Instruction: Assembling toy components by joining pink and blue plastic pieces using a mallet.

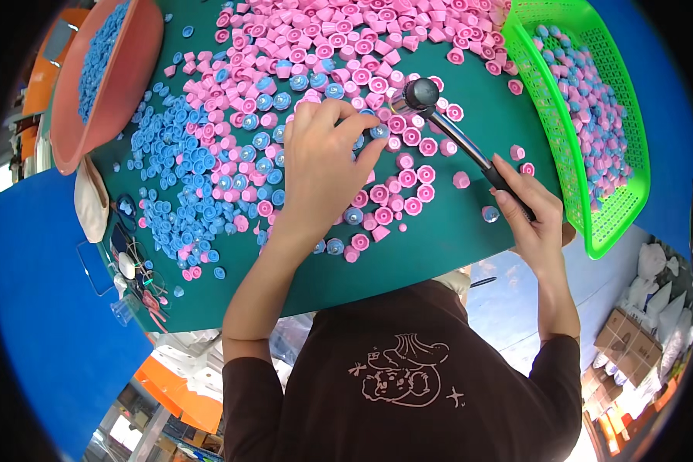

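left hand (pixel 323 165) is pinching a blue-topped pink cap (pixel 379 132) amid the caps on the green table (pixel 439 239), right hand (pixel 535 219) is gripping a small mallet (pixel 446 127) just above it.

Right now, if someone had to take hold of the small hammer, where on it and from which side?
Grip the hammer at the dark lower end of its handle, coming from the person's right, where the right hand holds it. The slim shaft slants up-left to the round head over the pink caps.
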